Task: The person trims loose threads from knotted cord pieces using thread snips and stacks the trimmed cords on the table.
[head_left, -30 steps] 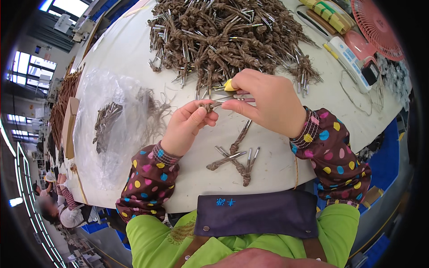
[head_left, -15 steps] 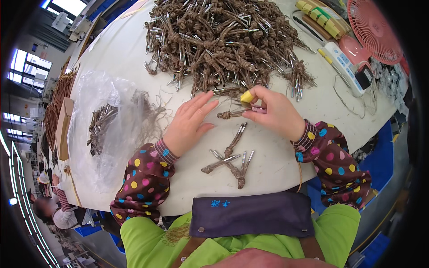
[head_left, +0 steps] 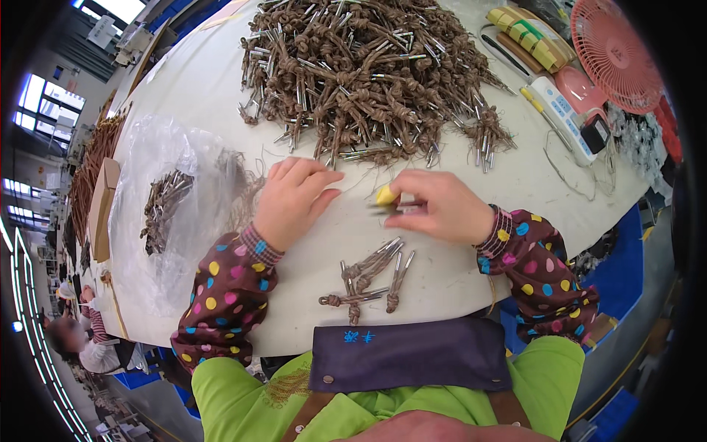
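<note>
My right hand (head_left: pixel 442 206) is closed on small thread snips (head_left: pixel 381 210), whose dark blades are blurred and point left. A yellow piece (head_left: pixel 387 195) shows at its index fingertip; I cannot tell whether it is tape or part of the handle. Across from it, my left hand (head_left: pixel 294 197) hovers over the table with thumb and fingers apart, holding nothing I can see. Several brown knotted cords (head_left: pixel 361 280) with silver metal tips lie crossed on the table between my forearms. Beyond both hands rises a large pile of similar knotted cords (head_left: pixel 368 81).
On the left lies a clear plastic bag (head_left: pixel 140 280) with more cords and loose threads around it. A yellow-handled tool (head_left: pixel 543 110), a white power strip (head_left: pixel 563 114) and a pink fan (head_left: pixel 617 55) stand at the right on the white table (head_left: pixel 456 287).
The knotted cord that lay by the snips has joined the small group nearer me, which has shifted. My left hand moved left; my right hand moved slightly left and nearer me.
</note>
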Demonstrator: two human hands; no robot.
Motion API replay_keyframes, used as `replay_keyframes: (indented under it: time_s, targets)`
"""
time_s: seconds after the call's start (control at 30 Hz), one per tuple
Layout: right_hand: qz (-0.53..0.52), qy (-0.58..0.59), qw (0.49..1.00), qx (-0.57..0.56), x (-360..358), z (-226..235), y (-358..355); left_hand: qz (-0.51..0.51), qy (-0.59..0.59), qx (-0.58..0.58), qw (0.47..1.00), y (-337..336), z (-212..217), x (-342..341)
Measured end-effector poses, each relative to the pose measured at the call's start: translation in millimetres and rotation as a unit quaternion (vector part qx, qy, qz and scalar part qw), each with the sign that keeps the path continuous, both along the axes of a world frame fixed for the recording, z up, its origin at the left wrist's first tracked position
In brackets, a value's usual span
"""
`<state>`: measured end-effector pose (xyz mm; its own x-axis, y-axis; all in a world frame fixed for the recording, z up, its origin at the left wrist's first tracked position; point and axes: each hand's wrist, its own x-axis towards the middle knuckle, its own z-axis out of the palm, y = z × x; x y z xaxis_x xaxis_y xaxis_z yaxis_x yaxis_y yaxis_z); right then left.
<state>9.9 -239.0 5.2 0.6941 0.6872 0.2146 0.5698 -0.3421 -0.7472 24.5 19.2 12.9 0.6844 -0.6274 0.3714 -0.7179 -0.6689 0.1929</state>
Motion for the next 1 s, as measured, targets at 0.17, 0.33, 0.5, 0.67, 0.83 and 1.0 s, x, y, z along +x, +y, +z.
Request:
replay_keyframes:
  time_s: [0.17,0.33,0.5,0.67,0.83,1.0]
  targets:
    - [-0.232,0.112,0.961,0.097,17.2,-1.0,-16.6,0.018,-0.003,0.002,1.000,-57.1,-13.1,26.2]
    - [-0.230,0.071,0.967,0.089,16.3,-5.4,-16.9,-0.033,0.025,0.010,0.999,-39.1,-15.4,19.8]
    - [-0.193,-0.001,0.980,0.053,10.5,-2.3,-4.1,-0.048,0.012,0.009,0.999,-6.2,-16.1,2.1]
    - [-0.090,-0.128,0.988,0.023,14.2,-4.9,17.2,-0.098,-0.007,-0.032,0.995,-4.4,-7.1,-23.8]
    - [-0.092,-0.104,0.990,-0.005,17.6,-29.1,23.3,-0.113,0.021,-0.087,0.990,2.8,-10.4,-33.6]
    - [-0.159,-0.116,0.980,-0.031,14.6,-3.8,17.0,-0.115,0.110,-0.145,0.977,17.4,-15.8,-39.1]
